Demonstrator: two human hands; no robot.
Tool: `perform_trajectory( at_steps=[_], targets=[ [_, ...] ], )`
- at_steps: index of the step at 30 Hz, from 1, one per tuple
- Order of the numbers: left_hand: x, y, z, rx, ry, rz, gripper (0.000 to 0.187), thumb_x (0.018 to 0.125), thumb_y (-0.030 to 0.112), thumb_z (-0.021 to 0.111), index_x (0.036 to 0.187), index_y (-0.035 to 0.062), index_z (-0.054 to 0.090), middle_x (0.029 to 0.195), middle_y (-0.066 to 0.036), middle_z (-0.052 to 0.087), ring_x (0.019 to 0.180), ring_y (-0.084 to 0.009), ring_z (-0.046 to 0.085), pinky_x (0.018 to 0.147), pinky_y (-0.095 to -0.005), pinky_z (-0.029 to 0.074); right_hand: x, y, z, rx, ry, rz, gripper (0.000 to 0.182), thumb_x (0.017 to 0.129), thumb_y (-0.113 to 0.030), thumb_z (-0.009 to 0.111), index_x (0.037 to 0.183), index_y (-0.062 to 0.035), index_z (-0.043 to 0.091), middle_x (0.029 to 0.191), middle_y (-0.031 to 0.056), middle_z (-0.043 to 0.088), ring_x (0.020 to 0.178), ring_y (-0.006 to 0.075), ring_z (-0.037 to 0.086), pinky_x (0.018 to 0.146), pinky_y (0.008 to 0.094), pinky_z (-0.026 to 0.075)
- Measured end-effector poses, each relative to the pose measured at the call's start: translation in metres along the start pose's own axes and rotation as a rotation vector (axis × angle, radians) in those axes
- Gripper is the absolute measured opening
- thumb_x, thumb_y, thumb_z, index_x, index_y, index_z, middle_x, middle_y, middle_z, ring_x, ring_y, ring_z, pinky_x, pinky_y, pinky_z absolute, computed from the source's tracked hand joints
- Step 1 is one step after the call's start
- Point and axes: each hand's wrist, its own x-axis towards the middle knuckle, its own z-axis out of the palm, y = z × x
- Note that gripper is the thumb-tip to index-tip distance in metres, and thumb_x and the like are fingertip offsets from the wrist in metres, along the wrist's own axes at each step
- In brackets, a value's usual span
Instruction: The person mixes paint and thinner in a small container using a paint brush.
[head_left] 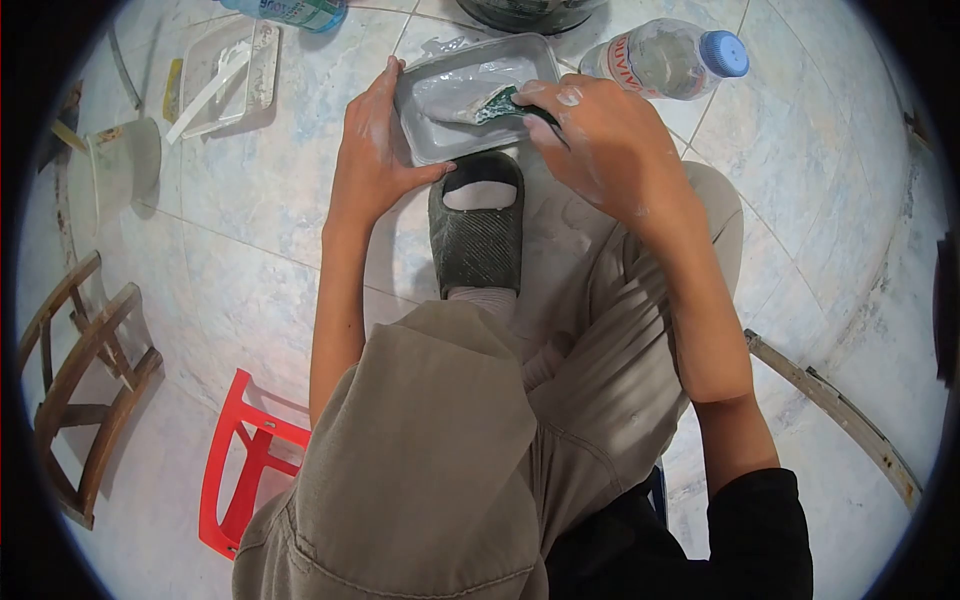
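A grey rectangular tray (430,140) with white wet paste lies on the tiled floor in front of my foot. My left hand (375,140) grips the tray's left edge, thumb along its near rim. My right hand (600,140), smeared white, presses a dark green scouring pad (497,103) against the inside of the tray. My grey slipper (478,235) rests just below the tray.
A plastic water bottle (665,60) lies right of the tray. A second smaller tray (225,80) with a white stick sits at the upper left beside a white cup (120,165). A red stool (245,460) and a wooden frame (85,390) stand at the left.
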Motion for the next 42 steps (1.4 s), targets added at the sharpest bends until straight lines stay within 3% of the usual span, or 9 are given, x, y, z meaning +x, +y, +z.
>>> perform_trajectory(
  at_steps=[4,13,16,19,22,28,31,37,42],
  targets=[
    [-0.001,0.0,0.001,0.01,0.009,0.003,0.137,0.056,0.04,0.1,0.166,0.0102,0.025,0.16,-0.011,0.046,0.139,-0.034,0.047,0.103,-0.0482,0.055,0.001,-0.002,0.001,-0.059,-0.017,0.021,0.018,0.089,-0.011,0.068,0.106,-0.0041,0.073,0.081,0.0175,0.067,0.078,0.0374,0.069,0.067,0.0467,0.054],
    [-0.001,0.0,0.002,-0.001,0.004,-0.002,0.135,0.055,0.035,0.1,0.165,0.0084,0.026,0.16,-0.013,0.045,0.139,-0.0341,0.047,0.106,-0.048,0.053,0.0,-0.005,0.026,-0.021,0.035,0.044,0.018,0.09,-0.012,0.074,0.106,-0.0056,0.076,0.091,0.0148,0.07,0.077,0.0377,0.067,0.07,0.0457,0.054],
    [0.0,0.002,0.001,-0.022,0.007,-0.01,0.134,0.054,0.035,0.1,0.164,0.0053,0.028,0.16,-0.015,0.046,0.14,-0.0351,0.046,0.112,-0.0475,0.048,0.002,-0.002,0.033,0.073,0.056,-0.041,0.012,0.085,-0.007,0.067,0.095,-0.0018,0.071,0.079,0.0166,0.062,0.076,0.0372,0.065,0.067,0.0474,0.052],
    [0.001,0.002,-0.001,-0.007,0.022,0.034,0.133,0.054,0.036,0.099,0.162,0.0016,0.03,0.158,-0.017,0.047,0.141,-0.0361,0.046,0.118,-0.046,0.04,-0.003,-0.001,0.041,0.115,0.186,-0.104,0.012,0.082,-0.004,0.066,0.092,-0.002,0.071,0.081,0.0157,0.063,0.08,0.0367,0.065,0.07,0.0477,0.053],
    [0.0,0.003,0.001,-0.027,0.022,0.006,0.132,0.054,0.037,0.099,0.161,-0.001,0.032,0.157,-0.018,0.048,0.142,-0.0368,0.045,0.121,-0.0444,0.035,-0.007,0.002,0.035,0.04,0.033,-0.005,0.02,0.081,-0.007,0.079,0.101,-0.0078,0.076,0.099,0.0116,0.07,0.095,0.0335,0.066,0.083,0.044,0.054],
    [0.0,0.002,0.001,-0.019,0.027,0.018,0.131,0.054,0.038,0.099,0.16,-0.0014,0.033,0.158,-0.018,0.048,0.142,-0.0366,0.045,0.121,-0.0447,0.036,-0.007,0.002,0.029,0.005,0.001,0.059,0.021,0.08,-0.007,0.079,0.101,-0.0089,0.076,0.097,0.0099,0.07,0.093,0.0336,0.066,0.082,0.044,0.054],
    [-0.001,0.002,0.001,-0.03,0.021,0.001,0.13,0.055,0.038,0.099,0.16,-0.0005,0.034,0.158,-0.018,0.048,0.142,-0.0365,0.045,0.121,-0.0449,0.036,-0.004,0.002,0.025,0.059,0.056,0.056,0.019,0.078,-0.004,0.064,0.093,-0.002,0.075,0.087,0.0218,0.07,0.084,0.041,0.068,0.075,0.0505,0.054],
    [-0.001,0.002,0.001,-0.018,0.026,-0.001,0.129,0.055,0.04,0.099,0.161,0.0008,0.035,0.157,-0.018,0.049,0.142,-0.0365,0.046,0.12,-0.0449,0.037,0.0,0.003,0.014,0.022,-0.05,0.174,0.02,0.079,-0.006,0.064,0.094,-0.0012,0.076,0.088,0.0228,0.072,0.086,0.041,0.07,0.077,0.0501,0.055],
    [-0.001,0.003,0.001,-0.017,0.024,-0.004,0.13,0.055,0.04,0.099,0.16,0.0008,0.035,0.157,-0.018,0.049,0.142,-0.0364,0.046,0.12,-0.0452,0.037,-0.003,0.005,0.013,-0.009,-0.009,0.203,0.018,0.08,-0.006,0.063,0.092,0.0005,0.076,0.089,0.0247,0.072,0.087,0.0418,0.07,0.077,0.0503,0.055]
  ],
)
